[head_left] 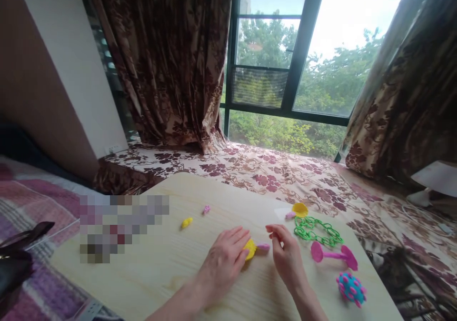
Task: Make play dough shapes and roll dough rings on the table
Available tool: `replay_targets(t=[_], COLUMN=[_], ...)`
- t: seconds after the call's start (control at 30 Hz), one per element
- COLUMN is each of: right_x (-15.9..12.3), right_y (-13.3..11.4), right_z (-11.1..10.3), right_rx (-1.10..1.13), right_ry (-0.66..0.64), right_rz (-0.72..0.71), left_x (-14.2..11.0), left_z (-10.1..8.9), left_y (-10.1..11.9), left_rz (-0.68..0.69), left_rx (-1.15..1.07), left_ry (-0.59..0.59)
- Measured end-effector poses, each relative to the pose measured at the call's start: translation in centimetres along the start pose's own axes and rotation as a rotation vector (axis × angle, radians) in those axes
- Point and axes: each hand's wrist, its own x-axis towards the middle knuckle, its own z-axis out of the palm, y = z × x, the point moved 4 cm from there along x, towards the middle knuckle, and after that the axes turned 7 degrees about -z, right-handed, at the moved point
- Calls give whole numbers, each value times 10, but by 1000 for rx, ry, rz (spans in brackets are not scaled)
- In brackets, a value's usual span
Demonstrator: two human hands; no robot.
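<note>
My left hand [226, 252] rests on the table with its fingers and thumb about a flat yellow clay piece [250, 249], covering its left part. A short pink clay stick [263, 247] joins that piece on its right side. Just right of the stick is my right hand [287, 254], fingers loosely curved and apart, with nothing visible in them. It does not appear to touch the stick. Left of my hands lie a small yellow clay lump [186, 223] and a tiny pink clay bit [206, 210].
On the table's [150, 283] right side are a yellow-and-pink clay piece [299, 210], a green clay chain [330, 234], a pink clay dumbbell [333, 255] and a blue ball with pink knobs [351, 288]. A blurred-out patch [117, 230] hides things at the left.
</note>
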Motion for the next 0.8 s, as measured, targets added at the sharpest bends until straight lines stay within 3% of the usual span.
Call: replay_targets(t=[0.17,0.33,0.47,0.67,0.8], right_x=[-18,-29,-31,-30,-27], right_y=[-1,4,4,8,12], right_z=[-7,5,14,21,14], right_rx=[-48,-164,-223,-248,-112], right_ry=[13,-84,-153,-154,-93], right_rz=[-85,-51,-32,-32,12], left_x=[-1,-1,4,9,6], left_z=[17,23,26,30,33], left_y=[9,9,9,12,9], left_rz=[43,87,96,125,91], left_rx=[85,164,233,301,300], left_ry=[-45,-2,-47,-86,-57])
